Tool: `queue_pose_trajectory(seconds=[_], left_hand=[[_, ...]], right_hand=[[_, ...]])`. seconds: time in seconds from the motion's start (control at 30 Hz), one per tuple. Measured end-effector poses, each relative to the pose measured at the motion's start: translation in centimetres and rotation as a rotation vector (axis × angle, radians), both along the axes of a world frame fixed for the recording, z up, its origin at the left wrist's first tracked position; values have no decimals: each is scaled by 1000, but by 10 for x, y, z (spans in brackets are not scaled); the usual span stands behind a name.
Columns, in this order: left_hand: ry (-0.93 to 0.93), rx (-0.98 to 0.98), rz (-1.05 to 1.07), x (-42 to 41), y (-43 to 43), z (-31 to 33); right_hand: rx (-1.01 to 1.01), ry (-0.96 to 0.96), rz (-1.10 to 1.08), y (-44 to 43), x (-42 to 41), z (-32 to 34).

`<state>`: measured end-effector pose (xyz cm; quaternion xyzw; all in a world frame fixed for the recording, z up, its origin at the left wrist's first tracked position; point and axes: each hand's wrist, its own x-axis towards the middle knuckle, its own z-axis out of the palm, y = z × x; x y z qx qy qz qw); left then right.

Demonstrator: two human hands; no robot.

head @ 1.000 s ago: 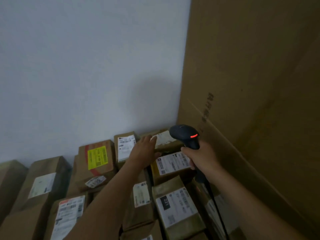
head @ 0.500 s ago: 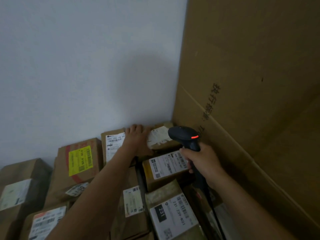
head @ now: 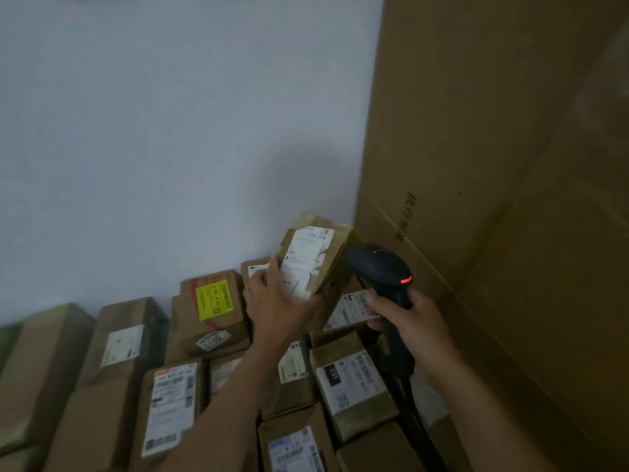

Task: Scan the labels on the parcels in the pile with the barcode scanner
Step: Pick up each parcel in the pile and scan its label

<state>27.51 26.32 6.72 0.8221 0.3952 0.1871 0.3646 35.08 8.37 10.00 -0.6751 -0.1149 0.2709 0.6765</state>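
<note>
- Brown cardboard fills most of the head view: a tall carton [head: 493,165] stands against a pale wall [head: 170,131], and the pile [head: 119,349] of parcels lies to the left of the carton's foot.
- Just left of the carton, the left hand [head: 275,308] holds one small parcel [head: 332,267] above the pile, tilted so its label [head: 303,264] faces the camera. This grip is closed round the parcel's lower left edge.
- Nearest the carton, the right hand [head: 413,321] has its grip wrapped round the handle of the black scanner [head: 381,270]. The scanner's head sits just beside the held parcel's right edge, and a red light glows on its top.
- The held parcel is a kraft box under glossy tape. Its white label is creased, torn along the edges and lifting in places, and the print is too blurred to read.
- Nothing marks which parcels are already scanned, so progress cannot be told. This parcel looks to be the one in hand now. Many labelled boxes lie left of the carton, among them one with a yellow label [head: 214,299], so most of the pile probably remains.
</note>
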Motion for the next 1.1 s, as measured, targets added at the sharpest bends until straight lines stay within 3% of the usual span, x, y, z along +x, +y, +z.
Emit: queue_pose_trajectory(seconds=[0.1, 0.23, 0.37, 0.47, 0.6, 0.73, 1.1], left_hand=[[-18, -168, 19, -38, -38, 15], [-18, -207, -38, -87, -75, 33], [-178, -363, -106, -126, -94, 42], [-399, -619, -194, -147, -106, 50], [-512, -922, -202, -164, -119, 56], [-516, -879, -83, -169, -131, 52], [-618, -769, 208, -186, -115, 21]], right_hand=[[7, 9, 34, -15, -34, 11], [83, 98, 82, -39, -73, 26], [205, 165, 77, -65, -92, 32], [241, 229, 83, -82, -99, 39], [216, 248, 126, -100, -98, 47], [139, 222, 219, -109, -90, 56], [-154, -102, 439, -109, -82, 56]])
